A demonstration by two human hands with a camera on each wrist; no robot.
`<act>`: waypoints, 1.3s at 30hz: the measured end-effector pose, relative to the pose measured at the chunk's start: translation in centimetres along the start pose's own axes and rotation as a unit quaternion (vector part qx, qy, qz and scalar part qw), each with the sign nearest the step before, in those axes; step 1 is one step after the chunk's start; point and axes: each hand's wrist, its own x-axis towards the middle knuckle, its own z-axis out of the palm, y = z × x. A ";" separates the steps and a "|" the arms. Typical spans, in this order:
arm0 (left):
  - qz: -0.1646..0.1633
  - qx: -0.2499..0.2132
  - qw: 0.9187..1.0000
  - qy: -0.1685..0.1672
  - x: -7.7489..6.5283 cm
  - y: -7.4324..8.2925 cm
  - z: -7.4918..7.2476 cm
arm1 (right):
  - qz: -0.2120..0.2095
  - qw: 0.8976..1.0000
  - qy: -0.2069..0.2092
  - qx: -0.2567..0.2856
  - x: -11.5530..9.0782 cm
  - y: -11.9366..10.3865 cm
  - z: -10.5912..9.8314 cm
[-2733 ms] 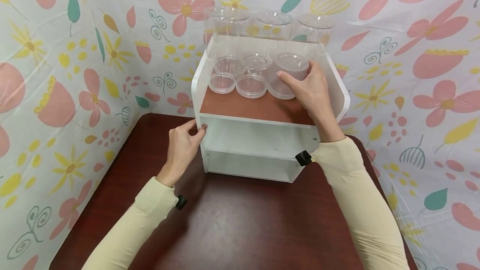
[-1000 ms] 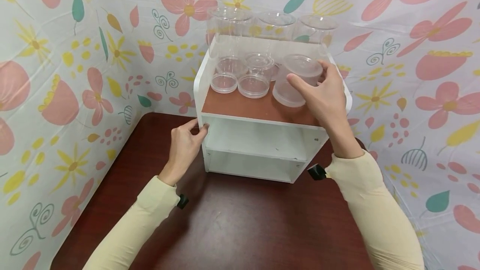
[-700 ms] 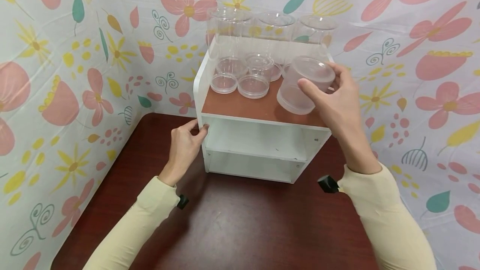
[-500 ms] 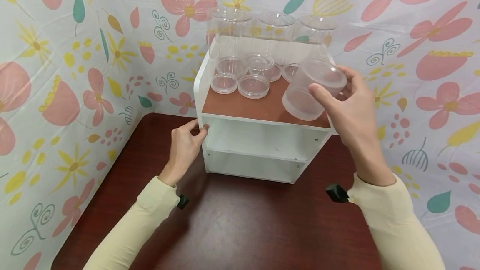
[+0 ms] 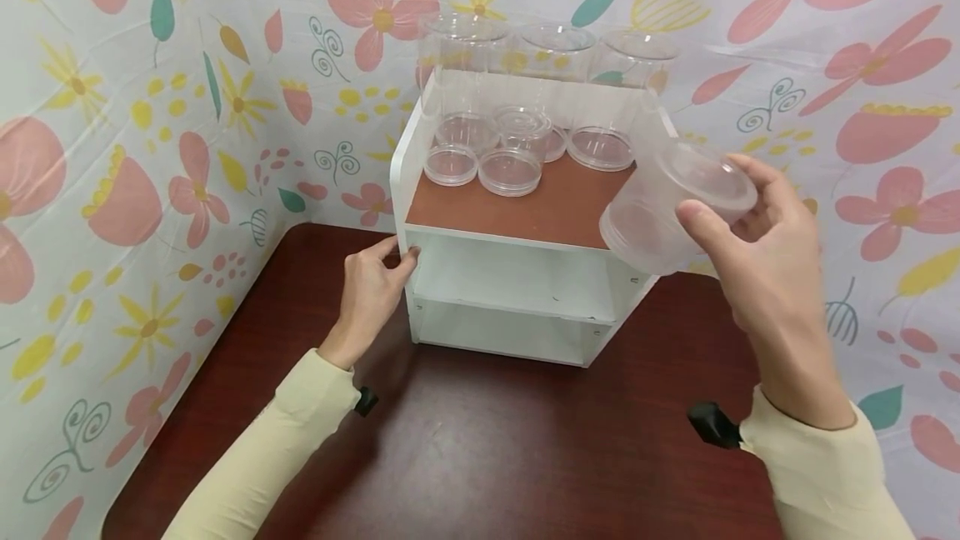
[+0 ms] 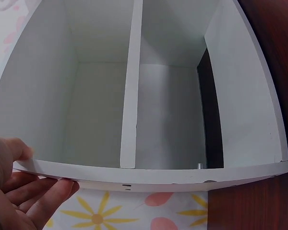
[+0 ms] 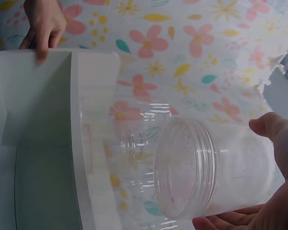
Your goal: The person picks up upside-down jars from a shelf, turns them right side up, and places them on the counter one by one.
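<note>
My right hand (image 5: 783, 298) grips a frosted clear plastic jar (image 5: 660, 211), thumb on the near side and fingers round the far side. The jar tilts in the air beside the right front corner of a small white shelf unit (image 5: 517, 242). In the right wrist view, the ribbed end of the jar (image 7: 242, 167) points toward the shelf unit, away from the palm. With thumb and fingers, my left hand (image 5: 369, 294) pinches the front edge of the unit's left side panel (image 6: 101, 171). Several clear jars, such as a short jar (image 5: 510, 172), stand on the brown top.
Tall clear jars (image 5: 467, 73) line the back of the brown top. Below are two white compartments (image 5: 517, 273). The unit stands on a dark red-brown table (image 5: 480, 440), against a floral-patterned backdrop (image 5: 225, 148).
My right hand has carried the frosted jar off the brown top, rightward and toward me, tilting it. A jar base behind it now shows. My left hand keeps its place on the panel.
</note>
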 end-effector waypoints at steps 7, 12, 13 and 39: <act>0.000 -0.008 1.000 -0.004 0.0 0.0 0.0 | -0.029 0.999 0.003 0.041 -1.6 0.1 -1.1; 0.002 -0.005 1.000 -0.002 0.1 0.1 0.0 | -0.043 0.998 0.003 0.055 -2.7 0.4 -2.0; 0.002 -0.005 1.000 -0.002 0.1 0.1 0.0 | -0.044 0.998 0.005 0.054 -2.9 0.5 -2.2; 0.002 0.012 1.000 0.009 0.0 0.0 0.1 | -0.033 0.999 0.020 0.037 -7.2 6.5 -5.1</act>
